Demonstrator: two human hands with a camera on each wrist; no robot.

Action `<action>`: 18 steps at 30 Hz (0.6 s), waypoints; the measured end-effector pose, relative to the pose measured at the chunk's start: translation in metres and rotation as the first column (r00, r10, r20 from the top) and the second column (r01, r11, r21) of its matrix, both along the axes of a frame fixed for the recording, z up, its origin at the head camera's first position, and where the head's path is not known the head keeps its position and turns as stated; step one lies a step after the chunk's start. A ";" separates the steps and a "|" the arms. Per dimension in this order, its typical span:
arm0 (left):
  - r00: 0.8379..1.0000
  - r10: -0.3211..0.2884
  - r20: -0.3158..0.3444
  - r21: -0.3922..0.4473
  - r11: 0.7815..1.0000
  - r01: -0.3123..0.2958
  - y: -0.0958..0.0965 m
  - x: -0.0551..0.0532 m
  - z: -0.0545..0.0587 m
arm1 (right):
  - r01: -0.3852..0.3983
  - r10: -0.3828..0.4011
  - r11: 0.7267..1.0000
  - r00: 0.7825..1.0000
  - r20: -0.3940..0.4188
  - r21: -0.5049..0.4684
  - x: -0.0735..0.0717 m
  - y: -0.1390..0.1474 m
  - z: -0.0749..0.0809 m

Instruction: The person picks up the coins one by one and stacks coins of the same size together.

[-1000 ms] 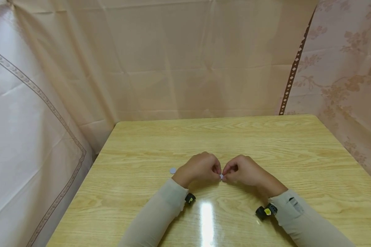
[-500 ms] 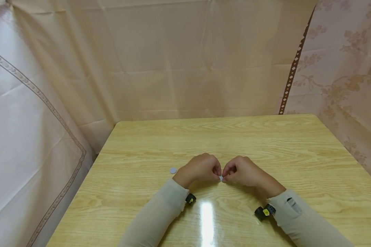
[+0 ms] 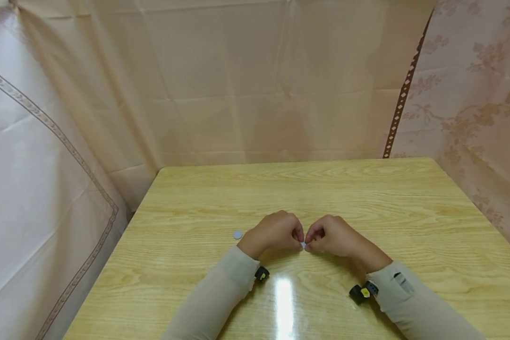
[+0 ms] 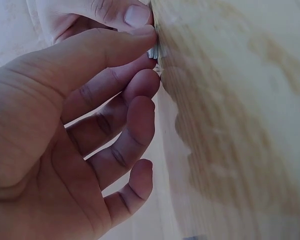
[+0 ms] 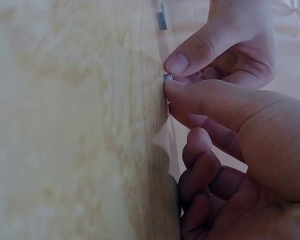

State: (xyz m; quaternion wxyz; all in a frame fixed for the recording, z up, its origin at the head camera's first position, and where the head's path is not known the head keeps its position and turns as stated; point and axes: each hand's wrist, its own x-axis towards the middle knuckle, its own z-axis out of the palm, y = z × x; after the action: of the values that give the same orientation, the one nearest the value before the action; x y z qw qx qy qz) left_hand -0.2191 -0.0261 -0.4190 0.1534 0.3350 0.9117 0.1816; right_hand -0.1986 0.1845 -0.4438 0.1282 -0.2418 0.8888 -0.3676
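Near the middle of the table, my left hand (image 3: 276, 231) and right hand (image 3: 336, 236) meet fingertip to fingertip. Between them they pinch a small pale grey disc (image 3: 303, 246), thumb and index finger of each hand on it. In the left wrist view, a ridged edge of this disc (image 4: 152, 52) shows beside the thumb; the fingers cover most of it. The right wrist view has it low at the table surface, between both thumbs. A second round grey disc (image 3: 237, 234) lies on the table just left of my left wrist.
The wood-grain table (image 3: 195, 198) has a bright reflection (image 3: 284, 307) near its front. Beige cloth (image 3: 238, 85) hangs behind it, with patterned cloth (image 3: 480, 94) at the right and pale cloth (image 3: 38, 189) at the left. Black wrist cameras (image 3: 359, 293) sit under the sleeves.
Both hands keep their pinch on the disc and have shifted very slightly toward me. The other disc stays where it lies.
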 end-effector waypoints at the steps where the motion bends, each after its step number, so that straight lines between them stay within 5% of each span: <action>1: 1.000 0.001 0.002 0.001 1.000 -0.001 0.000 0.000 0.000 | 0.001 -0.001 1.000 1.000 0.000 0.001 0.000 0.000 0.000; 18: 1.000 0.023 0.020 -0.002 1.000 -0.023 0.000 0.001 0.000 | -0.001 0.001 1.000 1.000 -0.005 0.001 0.000 0.000 0.000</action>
State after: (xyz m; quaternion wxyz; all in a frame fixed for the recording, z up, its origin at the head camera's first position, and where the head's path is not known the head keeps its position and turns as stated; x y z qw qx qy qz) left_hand -0.2182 -0.0260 -0.4192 0.1607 0.3227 0.9140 0.1861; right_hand -0.1989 0.1844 -0.4437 0.1262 -0.2433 0.8893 -0.3662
